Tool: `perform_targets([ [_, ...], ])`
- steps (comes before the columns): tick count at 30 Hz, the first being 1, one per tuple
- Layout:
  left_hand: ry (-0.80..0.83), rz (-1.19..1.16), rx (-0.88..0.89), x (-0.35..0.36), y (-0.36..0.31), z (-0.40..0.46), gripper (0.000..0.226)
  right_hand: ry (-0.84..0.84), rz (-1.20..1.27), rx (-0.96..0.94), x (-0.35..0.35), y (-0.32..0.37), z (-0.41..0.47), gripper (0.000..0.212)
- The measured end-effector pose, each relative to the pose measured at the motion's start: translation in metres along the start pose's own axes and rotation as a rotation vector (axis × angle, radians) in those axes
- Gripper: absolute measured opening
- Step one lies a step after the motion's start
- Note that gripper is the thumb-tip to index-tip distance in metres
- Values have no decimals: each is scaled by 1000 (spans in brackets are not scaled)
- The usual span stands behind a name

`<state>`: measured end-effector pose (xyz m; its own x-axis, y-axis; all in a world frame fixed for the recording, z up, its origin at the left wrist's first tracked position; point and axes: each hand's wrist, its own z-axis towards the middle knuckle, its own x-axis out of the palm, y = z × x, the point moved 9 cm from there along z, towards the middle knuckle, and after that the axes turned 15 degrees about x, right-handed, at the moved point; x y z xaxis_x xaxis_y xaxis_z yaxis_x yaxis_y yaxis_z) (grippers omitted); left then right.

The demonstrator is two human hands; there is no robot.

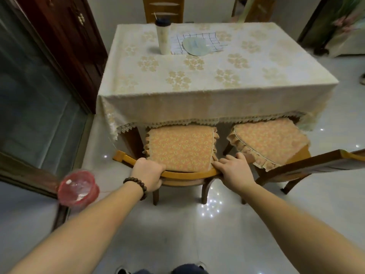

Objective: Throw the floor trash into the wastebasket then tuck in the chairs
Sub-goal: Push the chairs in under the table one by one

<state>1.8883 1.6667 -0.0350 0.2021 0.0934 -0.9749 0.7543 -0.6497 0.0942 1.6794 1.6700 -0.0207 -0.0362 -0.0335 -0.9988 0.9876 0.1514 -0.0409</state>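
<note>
Both hands are gripping the curved wooden back of the chair (183, 151): the left hand (149, 174) is curling round the rail, and the right hand (233, 169) is curling over it. The chair is sitting partly under the table (207, 103), which is wearing a flowery cloth. No writing is readable. The red-lined wastebasket (78, 187) is standing left of the chair on the shiny white floor (177, 234).

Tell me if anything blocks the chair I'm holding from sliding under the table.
Nothing visible does. Both the left hand and right hand grip the chair by its backrest, and its seat front already sits under the tablecloth fringe. The space further under is hidden.
</note>
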Motion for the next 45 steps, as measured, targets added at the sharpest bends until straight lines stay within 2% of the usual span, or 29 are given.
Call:
perform_targets([
  [6, 0, -5, -43, -9, -19, 51, 15, 7, -27, -17, 0, -55, 41, 15],
  [10, -7, 15, -76, -10, -7, 58, 30, 31, -71, -28, 4, -69, 57, 24],
  [13, -53, 67, -104, -7, 1, 48, 45, -3, -60, -42, 7, -64, 54, 39],
  [15, -61, 75, -101, -7, 1, 46, 44, -1, -89, -79, 14, -58, 51, 45],
  [18, -68, 86, -49, -11, 1, 52, 34, -55, -99, -76, 14, -59, 54, 27],
  [21, -69, 123, 32, -13, 8, 50, 33, -135, -33, -71, 9, -54, 56, 19],
  [23, -113, 156, 43, -13, 25, 48, 35, -172, -12, -75, 7, -43, 60, 19],
  [33, -22, 151, 54, -12, 125, 54, 25, -231, 1, -10, -3, 21, 112, 28],
  [36, -26, 138, 65, -10, 152, 61, 24, -183, -17, 25, 2, 35, 131, 31],
  [40, -19, 142, 72, 0, 182, 64, 23, -18, -47, 66, 23, 58, 147, 57],
  [45, -7, 126, 58, -2, 209, 75, 27, -42, -25, 85, 20, 68, 174, 48],
])
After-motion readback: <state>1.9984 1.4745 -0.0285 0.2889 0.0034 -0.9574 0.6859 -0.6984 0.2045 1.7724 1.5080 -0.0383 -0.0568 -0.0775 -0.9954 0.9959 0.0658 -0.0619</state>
